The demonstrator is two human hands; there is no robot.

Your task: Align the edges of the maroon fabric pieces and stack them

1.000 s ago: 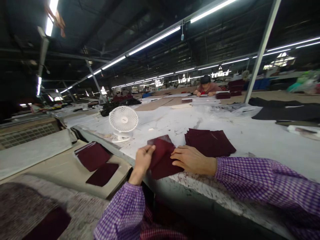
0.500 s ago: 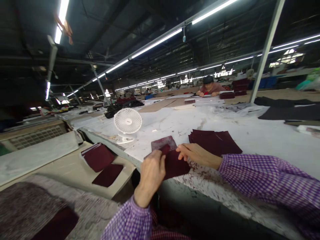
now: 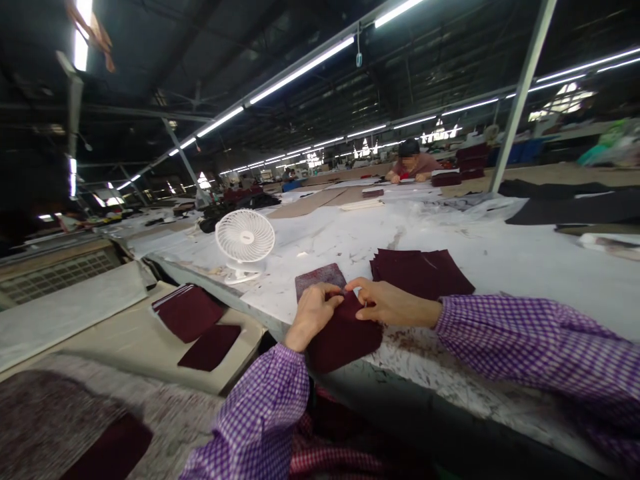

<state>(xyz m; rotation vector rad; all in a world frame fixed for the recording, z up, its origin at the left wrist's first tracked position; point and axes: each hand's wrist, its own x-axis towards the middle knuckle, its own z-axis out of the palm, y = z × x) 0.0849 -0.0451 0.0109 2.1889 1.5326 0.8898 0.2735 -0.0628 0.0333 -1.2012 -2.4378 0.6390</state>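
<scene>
Two near hands (image 3: 316, 312) (image 3: 393, 304), two checked sleeves (image 3: 263, 407) (image 3: 520, 343), one white fan (image 3: 245, 237)

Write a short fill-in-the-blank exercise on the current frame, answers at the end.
1. The left hand and right hand are at a maroon cloth piece on the ____ edge of the table.
2. The fan standing on the table is coloured ____.
3. The person's sleeves have a purple-and-white ____ pattern.
4. The maroon stack lies just beyond the ____ hand.

Missing words: near; white; checked; right.
</scene>
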